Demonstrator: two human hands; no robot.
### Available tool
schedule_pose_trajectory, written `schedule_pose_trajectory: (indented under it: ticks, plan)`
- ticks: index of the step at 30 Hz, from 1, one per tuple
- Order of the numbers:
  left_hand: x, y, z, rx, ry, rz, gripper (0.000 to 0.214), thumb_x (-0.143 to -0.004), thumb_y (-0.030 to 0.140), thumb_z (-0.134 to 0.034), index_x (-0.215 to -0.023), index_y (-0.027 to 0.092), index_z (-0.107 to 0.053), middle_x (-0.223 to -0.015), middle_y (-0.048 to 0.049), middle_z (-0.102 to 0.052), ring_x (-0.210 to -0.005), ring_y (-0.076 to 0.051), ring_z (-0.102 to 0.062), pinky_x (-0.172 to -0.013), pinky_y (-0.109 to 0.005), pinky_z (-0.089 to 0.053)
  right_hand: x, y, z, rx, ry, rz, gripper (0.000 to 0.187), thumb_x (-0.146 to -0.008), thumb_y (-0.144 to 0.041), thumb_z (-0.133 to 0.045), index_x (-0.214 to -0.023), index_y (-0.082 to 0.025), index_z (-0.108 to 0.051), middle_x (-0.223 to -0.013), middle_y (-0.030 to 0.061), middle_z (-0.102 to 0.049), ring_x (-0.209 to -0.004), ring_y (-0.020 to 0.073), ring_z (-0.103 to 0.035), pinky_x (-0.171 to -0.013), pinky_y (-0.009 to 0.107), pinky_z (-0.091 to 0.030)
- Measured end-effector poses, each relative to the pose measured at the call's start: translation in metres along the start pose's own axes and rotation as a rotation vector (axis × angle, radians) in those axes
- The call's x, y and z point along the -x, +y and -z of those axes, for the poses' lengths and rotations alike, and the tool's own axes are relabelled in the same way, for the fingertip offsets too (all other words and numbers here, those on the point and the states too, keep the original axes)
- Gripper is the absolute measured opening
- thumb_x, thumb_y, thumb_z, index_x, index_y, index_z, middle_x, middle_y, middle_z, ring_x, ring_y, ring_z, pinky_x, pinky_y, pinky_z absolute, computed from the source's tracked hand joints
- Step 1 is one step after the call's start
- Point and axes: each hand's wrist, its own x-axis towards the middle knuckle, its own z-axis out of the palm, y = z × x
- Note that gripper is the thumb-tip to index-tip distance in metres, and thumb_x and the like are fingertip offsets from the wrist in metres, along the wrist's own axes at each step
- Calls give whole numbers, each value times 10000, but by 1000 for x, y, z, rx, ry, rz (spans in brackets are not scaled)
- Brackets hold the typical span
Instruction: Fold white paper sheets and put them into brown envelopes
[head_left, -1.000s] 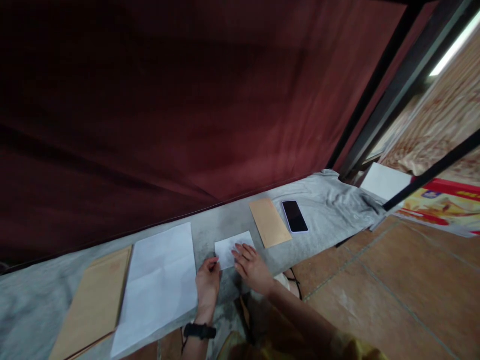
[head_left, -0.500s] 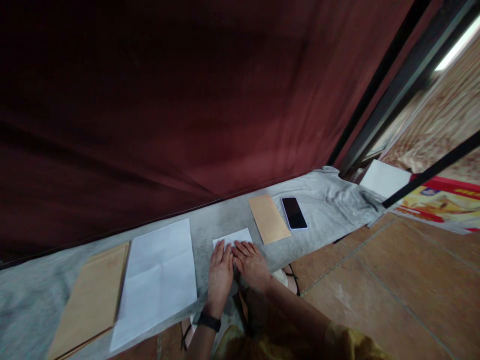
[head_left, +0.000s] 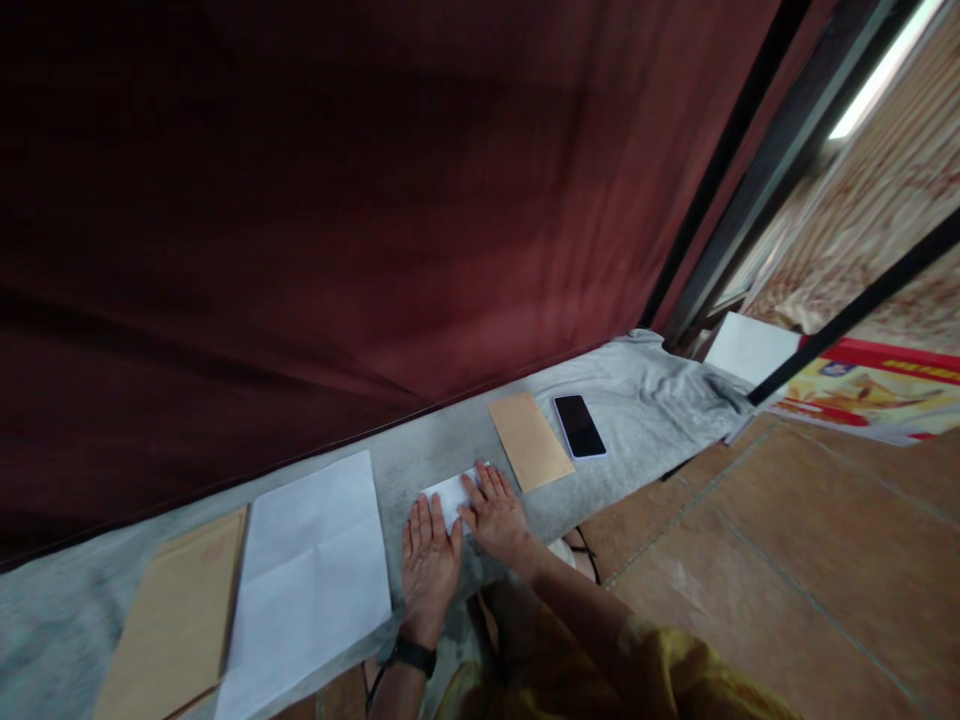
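A small folded white paper (head_left: 451,494) lies on the grey cloth, partly covered by both hands. My left hand (head_left: 431,560) rests flat on its left end, fingers stretched out. Across its right end lies my right hand (head_left: 495,515), also flat with the fingers spread. Just right of the paper is a small brown envelope (head_left: 531,440). Farther left, a large white sheet (head_left: 311,580) with fold creases is spread out, beside large brown envelopes (head_left: 176,620).
A phone (head_left: 580,427) with a dark screen lies right of the small envelope. The grey cloth (head_left: 645,400) covers a narrow ledge along a dark red curtain (head_left: 375,250). A printed box (head_left: 877,390) and a black bar (head_left: 847,315) are at the right, above the tiled floor (head_left: 787,560).
My hands have moved apart along the folded paper, the left toward its left end and the right toward its right end. The view has shifted slightly.
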Motion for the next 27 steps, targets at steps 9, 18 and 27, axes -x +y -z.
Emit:
schedule_pose_trajectory:
  ticks: [9, 18, 27]
  plan:
    - [-6, -1, 12, -31, 8, -35, 608, -1002, 386, -344, -1474, 24, -471, -1526, -250, -473, -1447, -334, -429, -1182, -547, -336, 0, -2, 4, -6, -5, -28, 607, -1015, -512, -483, -1535, -202, -444, -1631, 161, -342, -1476, 316, -370, -1204, 500, -276]
    - [-18, 6, 2, 27, -37, -48, 570, -1020, 322, -296, -1512, 68, -431, -1585, -180, -422, -1503, -278, -345, -1221, -500, -293, 2, 0, 2, 17, -16, -13, 592, -1019, -492, -481, -1530, -194, -451, -1622, 170, -355, -1483, 312, -358, -1202, 485, -274]
    - [-5, -8, 6, 19, -3, -65, 644, -1017, 424, -314, -1522, 35, -406, -1573, -211, -426, -1494, -307, -361, -1206, -517, -323, 2, 2, 4, 27, 5, 7, 585, -1016, -478, -503, -1529, -202, -452, -1620, 166, -360, -1472, 305, -376, -1202, 490, -264]
